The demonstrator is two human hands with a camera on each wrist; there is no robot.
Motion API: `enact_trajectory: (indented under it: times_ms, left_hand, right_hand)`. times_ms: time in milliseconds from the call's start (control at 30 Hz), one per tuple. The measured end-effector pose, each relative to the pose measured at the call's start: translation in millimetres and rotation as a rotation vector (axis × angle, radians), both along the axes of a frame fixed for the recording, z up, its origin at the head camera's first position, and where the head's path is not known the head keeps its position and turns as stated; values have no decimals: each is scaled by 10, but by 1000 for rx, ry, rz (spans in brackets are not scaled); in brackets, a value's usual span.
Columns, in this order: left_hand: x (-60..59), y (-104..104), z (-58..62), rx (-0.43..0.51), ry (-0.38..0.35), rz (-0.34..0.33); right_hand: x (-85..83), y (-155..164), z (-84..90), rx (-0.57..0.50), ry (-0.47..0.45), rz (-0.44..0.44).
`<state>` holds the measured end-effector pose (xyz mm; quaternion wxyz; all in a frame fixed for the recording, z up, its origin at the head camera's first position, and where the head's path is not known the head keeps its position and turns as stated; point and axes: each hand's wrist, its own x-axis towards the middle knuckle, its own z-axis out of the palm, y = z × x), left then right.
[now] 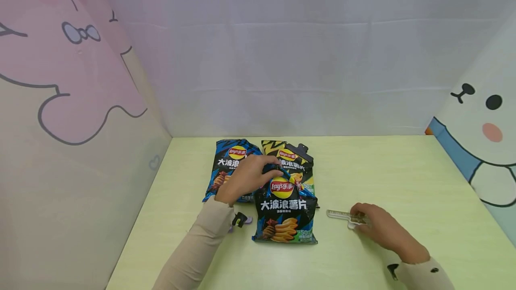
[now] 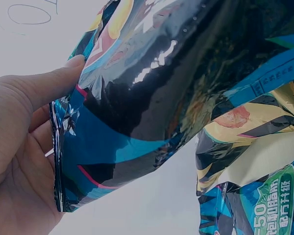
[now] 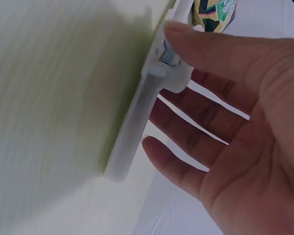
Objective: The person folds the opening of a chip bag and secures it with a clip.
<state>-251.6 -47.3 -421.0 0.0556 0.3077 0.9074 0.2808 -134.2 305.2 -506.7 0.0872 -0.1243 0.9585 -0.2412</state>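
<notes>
My left hand [image 1: 247, 176] grips the front bag's [image 1: 287, 211] top, frame centre; my right hand [image 1: 372, 223] pinches the clip [image 1: 342, 214] lower right. I'd keep the top edge flat and taut.

green table top [image 1: 403, 169]. blue chip bag [image 1: 225, 164] and clipped yellow-black chip bag [image 1: 296, 164] lie at back. small black clip [image 1: 239, 219] near front. cartoon-print walls [image 1: 60, 79] around.

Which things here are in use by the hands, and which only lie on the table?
In use:
- front chip bag, gripped at its top by the left hand
- white clip, under the right hand

Lying about:
- blue chip bag
- yellow-topped chip bag
- small black clip
</notes>
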Motion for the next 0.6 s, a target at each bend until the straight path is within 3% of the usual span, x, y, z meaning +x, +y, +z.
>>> enact_trajectory:
  times_ms: [300, 600]
  left_hand:
    - [-3, -1, -8, -13, 4, -3]
    - [-9, -4, -8, -11, -1, 3]
  right_hand:
    - [-34, -23, 26, -37, 149, -62]
    - [-35, -15, -5, -68, 158, -71]
